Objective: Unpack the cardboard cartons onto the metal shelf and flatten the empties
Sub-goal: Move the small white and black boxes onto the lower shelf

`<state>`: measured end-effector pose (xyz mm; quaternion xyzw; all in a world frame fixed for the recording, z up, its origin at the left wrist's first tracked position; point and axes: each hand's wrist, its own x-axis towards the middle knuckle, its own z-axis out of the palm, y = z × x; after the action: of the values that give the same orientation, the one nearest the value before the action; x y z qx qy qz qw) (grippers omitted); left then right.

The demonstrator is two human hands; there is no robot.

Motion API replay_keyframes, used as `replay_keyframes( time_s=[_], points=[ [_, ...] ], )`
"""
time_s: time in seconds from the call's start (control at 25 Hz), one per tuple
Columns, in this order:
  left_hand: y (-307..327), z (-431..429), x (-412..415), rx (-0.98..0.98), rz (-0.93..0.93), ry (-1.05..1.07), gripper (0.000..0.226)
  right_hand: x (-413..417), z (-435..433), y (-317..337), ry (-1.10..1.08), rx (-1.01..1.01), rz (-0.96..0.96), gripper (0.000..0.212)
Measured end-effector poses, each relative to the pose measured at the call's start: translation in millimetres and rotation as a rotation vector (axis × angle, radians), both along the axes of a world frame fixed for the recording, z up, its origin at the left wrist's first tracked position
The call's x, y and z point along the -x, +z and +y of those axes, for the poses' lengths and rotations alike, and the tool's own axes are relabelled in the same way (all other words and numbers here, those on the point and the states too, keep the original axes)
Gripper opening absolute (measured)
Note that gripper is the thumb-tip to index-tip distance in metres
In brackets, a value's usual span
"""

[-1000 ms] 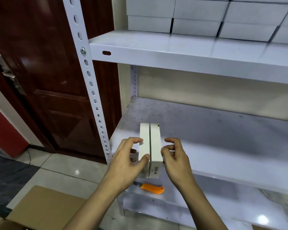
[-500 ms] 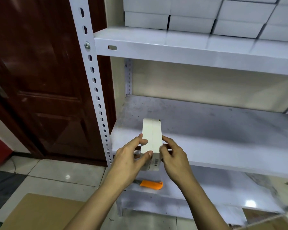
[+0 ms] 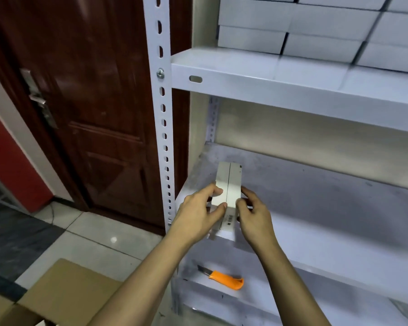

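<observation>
Two slim white boxes stand side by side on edge at the front left of the metal shelf's middle level. My left hand grips their left side, thumb across the near top. My right hand presses against their right side. A barcode label shows on the near end between my hands. A brown cardboard carton lies on the floor at the lower left, flaps open.
Several white boxes are stacked on the upper level. An orange utility knife lies on the bottom level. The perforated upright post stands left of my hands, with a dark wooden door beyond it.
Both hands have pushed the pair of white boxes farther back onto the middle level. The view has shifted so the shelf sits more to the right.
</observation>
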<state>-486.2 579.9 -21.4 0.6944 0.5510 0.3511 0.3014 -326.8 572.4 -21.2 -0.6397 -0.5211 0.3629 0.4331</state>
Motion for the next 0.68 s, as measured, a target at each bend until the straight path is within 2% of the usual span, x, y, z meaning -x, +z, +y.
replay_keyframes(
  time_s=[0.16, 0.4, 0.68],
  points=[
    [-3, 24, -10, -0.102, 0.056, 0.111, 0.03, -1, 28, -5, 0.003, -0.051, -0.03, 0.029],
    [-7, 53, -40, -0.23, 0.332, 0.257, 0.031, -9, 71, -4, 0.103, -0.049, -0.099, 0.028],
    [-9, 92, -50, -0.342, 0.373, 0.355, 0.043, -10, 119, -1, 0.183, 0.042, -0.014, 0.04]
  ],
)
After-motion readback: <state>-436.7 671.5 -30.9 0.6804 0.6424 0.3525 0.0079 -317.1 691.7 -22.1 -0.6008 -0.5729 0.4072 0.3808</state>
